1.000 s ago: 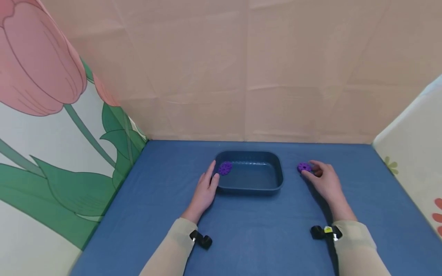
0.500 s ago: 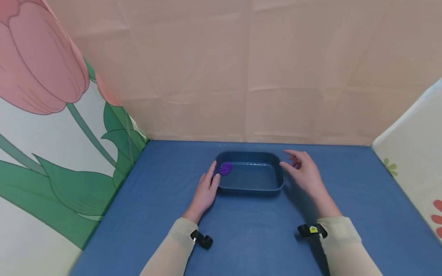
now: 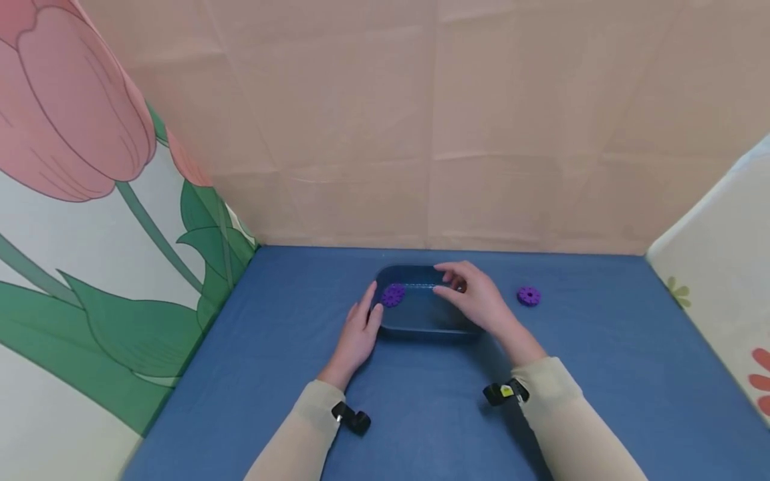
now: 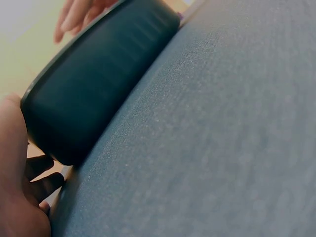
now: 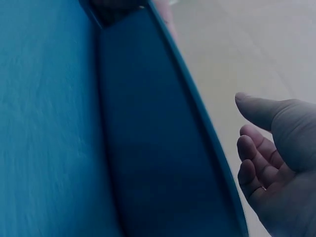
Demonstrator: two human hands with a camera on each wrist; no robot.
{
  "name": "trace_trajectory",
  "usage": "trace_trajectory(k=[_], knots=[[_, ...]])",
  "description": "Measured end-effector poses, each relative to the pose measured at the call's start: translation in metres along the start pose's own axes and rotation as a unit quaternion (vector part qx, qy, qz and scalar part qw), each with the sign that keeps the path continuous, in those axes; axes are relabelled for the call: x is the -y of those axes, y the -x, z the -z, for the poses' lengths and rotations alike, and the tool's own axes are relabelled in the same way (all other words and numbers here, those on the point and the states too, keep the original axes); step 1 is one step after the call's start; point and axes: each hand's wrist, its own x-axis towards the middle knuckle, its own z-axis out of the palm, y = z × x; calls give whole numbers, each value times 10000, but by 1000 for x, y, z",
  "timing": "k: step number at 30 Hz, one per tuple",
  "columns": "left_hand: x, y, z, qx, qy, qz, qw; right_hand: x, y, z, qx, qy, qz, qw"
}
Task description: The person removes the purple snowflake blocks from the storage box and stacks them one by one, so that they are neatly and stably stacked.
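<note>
- Blue sheeting (image 3: 445,414) covers the surface in the head view, with a creased beige cloth (image 3: 361,120) behind and a tulip-printed panel (image 3: 84,100) to the left.
- On the sheeting stands a dark blue tray (image 3: 421,330), long axis running left to right. An inner purple disc (image 3: 393,294) lies in its left end; a loose purple disc (image 3: 529,296) lies on the sheeting beyond its right end.
- Over the tray's right half hangs the right hand (image 3: 479,299), between the discs: the inner one to its left, the loose one to its right and slightly behind the knuckles. It is the nearer hand to the loose disc; the left hand (image 3: 356,334), at the tray's left end, is nearer to the inner one.
- One second ago the right fingers were at the loose disc; half a second ago they were by the tray's right end. Left hand, tray and inner disc look unmoved.
- From the left wrist, the left hand touches the tray's end wall, fingers extended rather than wrapped round it.
- From the right wrist, thumb and loosely bent fingers stand apart beside the tray's rim, with nothing visible between them.
</note>
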Motion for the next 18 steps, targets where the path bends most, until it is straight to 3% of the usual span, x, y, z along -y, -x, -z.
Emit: trace_trajectory(k=[7,18], knots=[[-1,0,-1,1,-37,144,9999,9,-12,-24,254,61,100,9996],[1,-2,-1,-37,-58,19,10000,14,-31,-50,605,206,-3,9980]])
